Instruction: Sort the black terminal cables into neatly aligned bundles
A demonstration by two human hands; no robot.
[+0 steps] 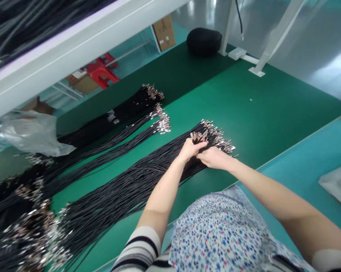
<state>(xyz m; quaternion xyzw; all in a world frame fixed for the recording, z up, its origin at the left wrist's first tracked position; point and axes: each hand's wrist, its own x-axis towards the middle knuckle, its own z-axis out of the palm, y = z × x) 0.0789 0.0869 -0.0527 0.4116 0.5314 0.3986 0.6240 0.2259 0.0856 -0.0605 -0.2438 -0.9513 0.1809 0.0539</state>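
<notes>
A thick bundle of black cables (125,189) with metal terminal ends (216,136) lies across the green table mat (244,109). My left hand (191,148) is closed around a small bunch of cable ends near the terminals, fingers pinched on them. My right hand (214,157) lies just beside it on the same bundle, fingers curled into the cables below the terminals. Both hands touch each other at the bundle's far end.
Two more cable bundles (122,124) lie further back on the mat. A clear plastic bag (31,132) sits at the left. A black pouch (203,40) and a white frame foot (257,71) stand at the far end. The table edge runs close on the right.
</notes>
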